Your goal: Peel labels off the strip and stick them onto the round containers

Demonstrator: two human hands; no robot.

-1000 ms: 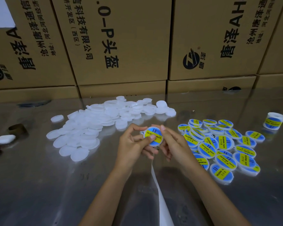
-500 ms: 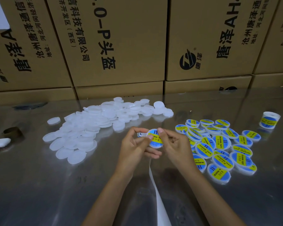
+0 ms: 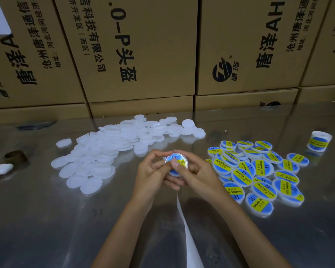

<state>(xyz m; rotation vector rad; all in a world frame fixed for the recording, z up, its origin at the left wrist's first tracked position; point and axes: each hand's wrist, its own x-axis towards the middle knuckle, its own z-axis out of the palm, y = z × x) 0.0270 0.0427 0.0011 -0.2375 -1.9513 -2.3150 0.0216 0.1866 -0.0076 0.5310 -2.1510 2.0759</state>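
Both hands on one round container

The left hand and right hand grip the labelled container above the table, left thumb pressing its label.

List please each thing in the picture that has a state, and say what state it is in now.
Held container: labelled, gripped by both hands above the table.
Left hand: grips the container, thumb pressing on the label.
Right hand: grips the container's other side.
Plain containers: unlabelled, heaped loosely.
Labelled containers: finished, piled and overlapping.
Label roll: standing apart, partly wound.
Backing strip: bare, trailing toward the person.
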